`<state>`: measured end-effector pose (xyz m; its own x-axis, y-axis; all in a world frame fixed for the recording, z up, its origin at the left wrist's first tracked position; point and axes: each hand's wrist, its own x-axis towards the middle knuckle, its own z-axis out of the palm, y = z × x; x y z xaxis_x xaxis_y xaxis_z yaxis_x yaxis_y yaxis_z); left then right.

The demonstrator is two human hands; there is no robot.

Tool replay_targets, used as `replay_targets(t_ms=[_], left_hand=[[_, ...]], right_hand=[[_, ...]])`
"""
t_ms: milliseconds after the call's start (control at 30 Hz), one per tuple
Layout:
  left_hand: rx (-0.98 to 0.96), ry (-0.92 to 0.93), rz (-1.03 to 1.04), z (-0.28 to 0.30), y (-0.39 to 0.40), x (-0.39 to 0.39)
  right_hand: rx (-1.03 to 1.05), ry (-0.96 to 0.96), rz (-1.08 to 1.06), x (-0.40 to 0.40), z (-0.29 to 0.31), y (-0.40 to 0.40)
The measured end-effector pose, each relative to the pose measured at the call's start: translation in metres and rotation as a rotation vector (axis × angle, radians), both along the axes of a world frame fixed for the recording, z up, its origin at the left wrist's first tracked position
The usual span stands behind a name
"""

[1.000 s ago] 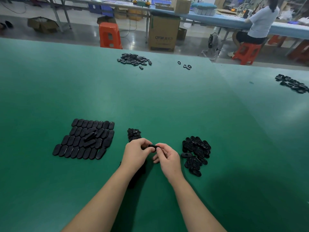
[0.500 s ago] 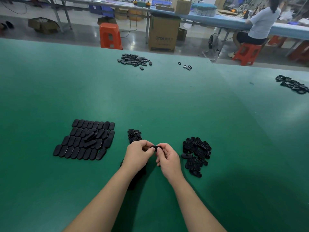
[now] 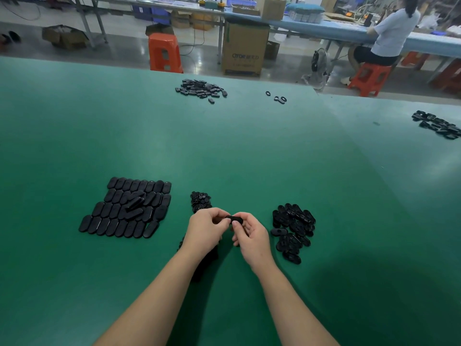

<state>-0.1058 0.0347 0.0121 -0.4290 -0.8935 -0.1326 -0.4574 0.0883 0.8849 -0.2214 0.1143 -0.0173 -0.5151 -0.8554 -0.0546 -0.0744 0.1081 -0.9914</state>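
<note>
At the left of the green table [image 3: 224,146] lies a neat block of flat black oval pieces [image 3: 107,221], set in rows side by side, with a few loose ones lying askew on top. To its right, just beyond the left hand, sits a small heap of black parts [image 3: 200,202].

The left hand [image 3: 205,231] is raised a little above the table, its fingers curled and its thumb and forefinger pinching the left end of a small black oval part [image 3: 234,219]. The part's long axis runs left to right, close to level, and it points from one hand to the other. Only its middle shows; both ends are hidden under fingertips. It lies at the tips of both hands, in the narrow gap between them, above the table and clear of it.

The right hand [image 3: 252,236] pinches the right end of the part with thumb and forefinger, and its other fingers are curled under it. The two hands almost touch at the fingertips.

Just beside the right hand, on the table, is a loose pile of black oval shells [image 3: 293,228]. Well apart from the hands, near the far edge, are another scatter of black pieces [image 3: 199,88] and a few small rings [image 3: 277,97]. One more dark pile [image 3: 439,124] lies at the far right.
</note>
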Motion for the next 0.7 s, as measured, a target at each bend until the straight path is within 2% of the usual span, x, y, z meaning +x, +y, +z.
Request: replay_targets(t_ms=[300, 700], left_hand=[[-0.064, -0.052, 0.000, -0.0011, 0.0002, -0.0022], [-0.097, 0.036, 0.014, -0.0016, 0.0084, -0.0038]], right_hand=[[0.009, -0.014, 0.010, -0.0004, -0.0013, -0.0002], [0.023, -0.011, -0.024, -0.0009, -0.0030, -0.0013]])
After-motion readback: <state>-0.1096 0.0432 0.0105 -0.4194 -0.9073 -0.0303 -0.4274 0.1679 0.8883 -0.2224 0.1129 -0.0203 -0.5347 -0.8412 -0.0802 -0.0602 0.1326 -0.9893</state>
